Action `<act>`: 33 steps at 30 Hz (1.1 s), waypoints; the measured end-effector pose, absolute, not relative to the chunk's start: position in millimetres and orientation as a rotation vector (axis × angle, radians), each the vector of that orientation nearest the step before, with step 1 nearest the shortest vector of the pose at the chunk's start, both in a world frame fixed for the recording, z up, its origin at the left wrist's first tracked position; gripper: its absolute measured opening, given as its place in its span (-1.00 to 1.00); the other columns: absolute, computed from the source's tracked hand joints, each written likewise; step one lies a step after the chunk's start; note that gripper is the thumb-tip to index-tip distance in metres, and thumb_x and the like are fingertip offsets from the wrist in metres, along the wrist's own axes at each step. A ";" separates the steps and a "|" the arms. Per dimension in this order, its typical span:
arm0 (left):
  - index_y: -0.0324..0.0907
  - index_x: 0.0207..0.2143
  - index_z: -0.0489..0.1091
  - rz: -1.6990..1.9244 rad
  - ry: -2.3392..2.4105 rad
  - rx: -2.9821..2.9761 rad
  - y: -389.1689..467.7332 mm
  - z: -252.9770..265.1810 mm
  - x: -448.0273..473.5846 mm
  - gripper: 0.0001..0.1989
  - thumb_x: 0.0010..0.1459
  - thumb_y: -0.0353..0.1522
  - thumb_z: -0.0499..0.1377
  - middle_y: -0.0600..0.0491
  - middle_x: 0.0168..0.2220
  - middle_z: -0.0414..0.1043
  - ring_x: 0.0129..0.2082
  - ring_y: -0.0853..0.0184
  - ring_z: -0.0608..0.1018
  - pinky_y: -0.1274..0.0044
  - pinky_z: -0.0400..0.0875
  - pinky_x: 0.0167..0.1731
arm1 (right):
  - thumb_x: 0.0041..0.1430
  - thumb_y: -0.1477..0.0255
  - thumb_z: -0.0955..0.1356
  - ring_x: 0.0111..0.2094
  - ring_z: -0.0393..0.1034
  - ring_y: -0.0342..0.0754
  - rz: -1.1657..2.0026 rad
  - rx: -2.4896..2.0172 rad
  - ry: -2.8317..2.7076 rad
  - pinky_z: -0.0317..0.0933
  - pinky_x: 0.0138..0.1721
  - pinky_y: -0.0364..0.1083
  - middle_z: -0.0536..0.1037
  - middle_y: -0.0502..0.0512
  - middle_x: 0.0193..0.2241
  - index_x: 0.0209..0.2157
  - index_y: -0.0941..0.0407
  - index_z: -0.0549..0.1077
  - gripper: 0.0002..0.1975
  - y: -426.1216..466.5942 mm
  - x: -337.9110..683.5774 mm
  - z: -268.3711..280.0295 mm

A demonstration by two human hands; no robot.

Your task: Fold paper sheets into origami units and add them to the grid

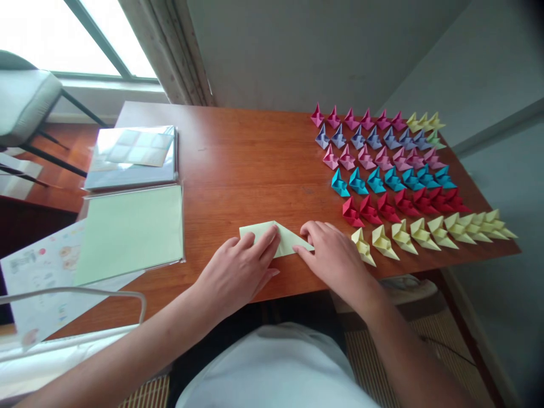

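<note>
Plainly, the pale folded paper (289,242) lies near the front edge of the table (246,170), just left of the yellow folded shapes (419,233); the left hand (238,265) lies over it with fingers outstretched, grasping nothing, while the right hand (334,253) has its thumb at the pointed corner, though whether it pinches there I cannot tell. For a crisp crease, it seems best to pin the layers firmly with the left, match the edges exactly at the tip, then press evenly along the fold.

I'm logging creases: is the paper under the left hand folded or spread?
Folded: the pale green origami paper has slanting edges narrowing to a point at the right hand.
</note>
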State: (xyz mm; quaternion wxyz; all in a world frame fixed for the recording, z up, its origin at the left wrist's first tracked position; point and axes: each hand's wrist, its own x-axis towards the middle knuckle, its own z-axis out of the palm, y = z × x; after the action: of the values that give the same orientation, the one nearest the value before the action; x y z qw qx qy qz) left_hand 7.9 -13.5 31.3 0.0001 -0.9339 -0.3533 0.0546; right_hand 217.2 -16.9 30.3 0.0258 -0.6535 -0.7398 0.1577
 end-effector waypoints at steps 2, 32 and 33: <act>-0.23 0.27 0.28 0.080 -1.157 -2.974 -13.4 31.0 7.4 -0.51 0.36 -0.25 0.05 -0.13 0.35 0.20 -0.08 0.14 0.52 0.35 0.48 -0.17 | 0.20 0.45 0.41 -0.27 0.41 0.00 0.530 -1.947 -2.165 0.15 -0.29 -0.07 0.54 0.02 -0.35 -0.33 0.08 0.40 -0.91 -20.9 215.8 24.9; -0.22 -0.40 0.40 -0.886 -2.154 -3.562 6.1 48.9 -2.7 -0.73 0.30 -0.24 0.11 0.14 -0.51 0.32 -0.49 0.45 0.34 0.63 0.27 -0.50 | 0.25 0.24 0.38 -0.17 0.51 0.00 1.093 -1.545 -1.388 0.43 -0.17 -0.04 0.56 0.15 -0.13 0.13 0.08 0.34 -0.54 -17.3 228.2 17.2; -0.21 -0.30 0.44 -0.883 -2.153 -3.519 6.3 45.9 -2.8 -0.77 0.30 -0.25 0.11 0.13 -0.48 0.38 -0.48 0.44 0.39 0.63 0.31 -0.47 | 0.23 0.25 0.39 -0.21 0.51 -0.01 1.128 -1.552 -1.361 0.43 -0.21 -0.05 0.57 0.13 -0.19 0.07 0.09 0.38 -0.59 -16.3 228.8 14.5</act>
State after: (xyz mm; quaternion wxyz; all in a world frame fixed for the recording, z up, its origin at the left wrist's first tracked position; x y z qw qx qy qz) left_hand -2.8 6.3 45.9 -0.5130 -0.7160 -0.4380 -0.1796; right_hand 228.8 -16.3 14.5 0.3846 -0.6089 -0.5343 0.4426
